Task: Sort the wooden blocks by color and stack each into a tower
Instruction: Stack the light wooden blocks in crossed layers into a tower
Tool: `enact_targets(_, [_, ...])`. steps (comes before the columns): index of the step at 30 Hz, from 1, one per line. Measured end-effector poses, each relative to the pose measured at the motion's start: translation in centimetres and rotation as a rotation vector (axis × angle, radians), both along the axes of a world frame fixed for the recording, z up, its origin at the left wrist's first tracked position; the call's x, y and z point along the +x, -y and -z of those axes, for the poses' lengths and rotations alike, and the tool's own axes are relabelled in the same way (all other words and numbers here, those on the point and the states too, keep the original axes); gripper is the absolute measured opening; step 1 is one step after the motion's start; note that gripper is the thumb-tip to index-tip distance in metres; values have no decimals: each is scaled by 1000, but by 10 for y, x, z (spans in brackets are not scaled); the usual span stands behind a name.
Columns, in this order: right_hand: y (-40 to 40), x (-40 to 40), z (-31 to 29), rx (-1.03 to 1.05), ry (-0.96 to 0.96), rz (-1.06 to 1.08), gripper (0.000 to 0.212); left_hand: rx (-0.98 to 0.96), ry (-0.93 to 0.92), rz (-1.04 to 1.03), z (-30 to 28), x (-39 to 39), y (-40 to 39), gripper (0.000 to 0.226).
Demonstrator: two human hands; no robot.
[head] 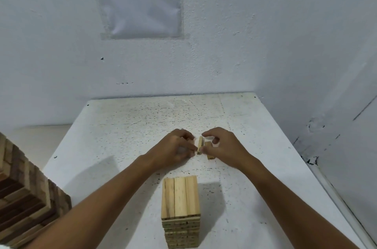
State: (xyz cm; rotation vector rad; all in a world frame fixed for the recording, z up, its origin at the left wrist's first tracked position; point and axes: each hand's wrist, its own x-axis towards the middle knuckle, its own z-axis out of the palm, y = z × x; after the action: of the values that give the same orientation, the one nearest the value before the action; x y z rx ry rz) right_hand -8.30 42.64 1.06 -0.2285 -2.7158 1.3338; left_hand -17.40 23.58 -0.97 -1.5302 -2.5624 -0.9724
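A white, speckled worktop [142, 118] fills the lower middle of the view, its far edge against a white wall and its right edge close to a second wall that meets the first in a corner. Bare surface lies open on the far half and on both sides of the hands. One tower of pale wooden blocks [180, 211] stands near the front edge, three blocks side by side across its top layer, with several layers below. Beyond it, at mid-worktop, two hands meet. The left hand [175, 147] and the right hand [221, 145] both pinch one pale wooden block [200, 145] between fingertips, holding it on edge; whether it touches the surface cannot be told. A second loose pale block [210, 156] lies just beside it, partly hidden under the right hand. At the near left edge a larger stack of mixed dark and light wooden blocks [26, 195] rises, cut off by the frame. One printed paper sheet [140, 4] hangs on the far wall.
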Motion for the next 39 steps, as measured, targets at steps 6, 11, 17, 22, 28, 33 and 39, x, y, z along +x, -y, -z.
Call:
enact_targets(6, [6,-5,1,137,3,-64,52,84,53,-54,2,-3,3,33])
enact_targets(11, [6,-9,0,110,5,-118,47,174,175,-107,9,-2,7,30])
enact_targets(17, [3,-9,-1,101,-28,-151,40,227,120,-136,15,2,8,27])
enact_targets(22, [4,-11,3,244,-60,-193,50,240,62,-140,22,-2,6,31])
enact_targets(28, [-2,-7,-1,174,-47,-205,64,244,74,-131,24,-3,6,33])
enact_targets(33, [-22,4,-5,193,61,-206,59,199,73,-154,21,0,7,42])
enact_targets(39, [-16,8,-1,148,44,-177,51,164,59,-136,24,-2,7,39])
